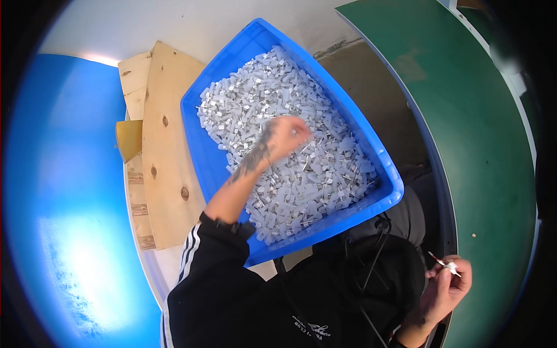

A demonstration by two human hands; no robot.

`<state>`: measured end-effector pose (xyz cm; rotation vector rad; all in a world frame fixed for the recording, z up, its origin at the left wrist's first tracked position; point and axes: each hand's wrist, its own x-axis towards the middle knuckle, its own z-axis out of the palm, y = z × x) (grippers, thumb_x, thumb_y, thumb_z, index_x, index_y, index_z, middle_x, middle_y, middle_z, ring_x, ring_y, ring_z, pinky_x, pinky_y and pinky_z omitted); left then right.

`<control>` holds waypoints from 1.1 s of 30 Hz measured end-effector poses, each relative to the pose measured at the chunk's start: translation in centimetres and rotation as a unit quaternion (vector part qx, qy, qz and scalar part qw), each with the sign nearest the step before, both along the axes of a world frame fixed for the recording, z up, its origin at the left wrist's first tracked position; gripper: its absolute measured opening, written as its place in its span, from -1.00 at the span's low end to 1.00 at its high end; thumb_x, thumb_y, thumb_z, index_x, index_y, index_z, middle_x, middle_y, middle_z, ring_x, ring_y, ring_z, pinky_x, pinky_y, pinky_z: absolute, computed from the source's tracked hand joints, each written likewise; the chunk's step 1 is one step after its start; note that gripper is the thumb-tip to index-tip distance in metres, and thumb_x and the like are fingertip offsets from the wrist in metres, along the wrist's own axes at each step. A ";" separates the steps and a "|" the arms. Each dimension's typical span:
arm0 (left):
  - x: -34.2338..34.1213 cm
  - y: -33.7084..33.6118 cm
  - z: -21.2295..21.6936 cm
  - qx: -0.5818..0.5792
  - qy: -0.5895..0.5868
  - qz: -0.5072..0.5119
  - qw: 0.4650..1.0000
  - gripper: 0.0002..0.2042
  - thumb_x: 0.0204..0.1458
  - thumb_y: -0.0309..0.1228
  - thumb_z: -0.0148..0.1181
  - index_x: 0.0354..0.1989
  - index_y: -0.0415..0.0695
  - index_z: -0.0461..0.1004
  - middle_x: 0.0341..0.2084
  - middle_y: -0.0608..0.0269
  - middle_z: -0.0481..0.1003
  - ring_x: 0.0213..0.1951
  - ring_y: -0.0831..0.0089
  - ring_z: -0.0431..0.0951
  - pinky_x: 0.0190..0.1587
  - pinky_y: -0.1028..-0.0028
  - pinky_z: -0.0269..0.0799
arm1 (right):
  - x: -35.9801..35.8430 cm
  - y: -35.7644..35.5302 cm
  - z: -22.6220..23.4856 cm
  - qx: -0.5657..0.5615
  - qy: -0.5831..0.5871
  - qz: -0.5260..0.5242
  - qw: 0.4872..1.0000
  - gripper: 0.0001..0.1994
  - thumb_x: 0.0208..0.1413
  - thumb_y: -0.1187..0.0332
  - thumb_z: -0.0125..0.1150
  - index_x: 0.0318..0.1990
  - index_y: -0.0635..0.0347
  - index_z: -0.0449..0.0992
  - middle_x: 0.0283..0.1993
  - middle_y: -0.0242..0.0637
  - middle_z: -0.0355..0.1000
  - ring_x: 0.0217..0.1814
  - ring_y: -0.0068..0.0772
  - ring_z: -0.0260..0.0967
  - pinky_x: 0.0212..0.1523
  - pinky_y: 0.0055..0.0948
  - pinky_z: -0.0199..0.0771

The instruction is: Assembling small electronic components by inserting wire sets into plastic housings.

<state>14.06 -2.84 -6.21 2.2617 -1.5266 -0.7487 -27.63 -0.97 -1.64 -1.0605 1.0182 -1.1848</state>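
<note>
A blue plastic bin (383, 200) holds a large heap of small whitish plastic parts (301, 191), many with shiny metal bits. My left hand (287, 136) hangs over the middle of the heap, its fingers blurred by motion; whether anything is in them I cannot make out. At the lower right, my right hand (445, 293) is closed in a pinch on a small white part with a thin metal pin (451, 267), beside the near edge of the green table.
A curved-looking green tabletop (470, 145) runs down the right side, with a tiny pale speck (474, 235) on it. Left of the bin stand wooden boards (165, 145) with a yellow piece (129, 139), then a bright blue surface (69, 174). My dark-trousered leg (409, 211) is beside the bin.
</note>
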 end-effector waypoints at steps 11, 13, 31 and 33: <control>10.6 3.4 -17.7 0.094 -0.251 0.012 0.963 -0.65 -0.20 -0.25 0.37 -0.26 -0.10 0.42 -0.30 0.06 0.47 -0.18 0.09 0.49 -0.14 0.20 0.40 | -2.7 -0.3 0.4 -0.030 0.036 -0.056 0.997 -0.88 0.04 0.45 0.15 -0.37 0.31 0.37 -0.40 -0.20 0.27 -0.48 -0.46 0.24 -0.49 -0.59 0.36; 15.1 6.7 -18.0 0.030 -0.254 0.040 0.966 -0.68 -0.25 -0.31 0.36 -0.30 -0.12 0.47 -0.36 0.07 0.49 -0.27 0.13 0.50 -0.24 0.23 0.42 | -1.7 -0.6 -0.1 -0.026 -0.015 -0.036 0.999 -0.89 0.03 0.47 0.15 -0.35 0.33 0.39 -0.39 -0.20 0.30 -0.46 -0.44 0.31 -0.49 -0.56 0.45; -22.9 -0.8 7.1 -0.046 0.721 -0.192 0.664 -0.67 0.01 -0.64 0.15 -0.02 -0.41 0.36 -0.16 0.01 0.37 -0.16 0.23 0.54 -0.06 0.35 0.49 | -2.1 -0.3 3.6 -0.184 0.104 -0.032 0.977 -0.88 -0.12 0.68 0.19 -0.38 0.36 0.43 -0.41 -0.16 0.38 -0.48 -0.53 0.29 -0.45 -0.62 0.36; -23.2 -1.0 6.8 -0.032 0.743 -0.212 0.634 -0.65 0.00 -0.72 0.11 0.01 -0.42 0.35 -0.13 0.06 0.35 -0.09 0.28 0.51 0.03 0.37 0.45 | -2.2 -0.5 3.5 -0.217 0.128 -0.033 0.967 -0.84 -0.17 0.69 0.23 -0.38 0.36 0.45 -0.43 -0.17 0.40 -0.49 -0.53 0.29 -0.48 -0.63 0.31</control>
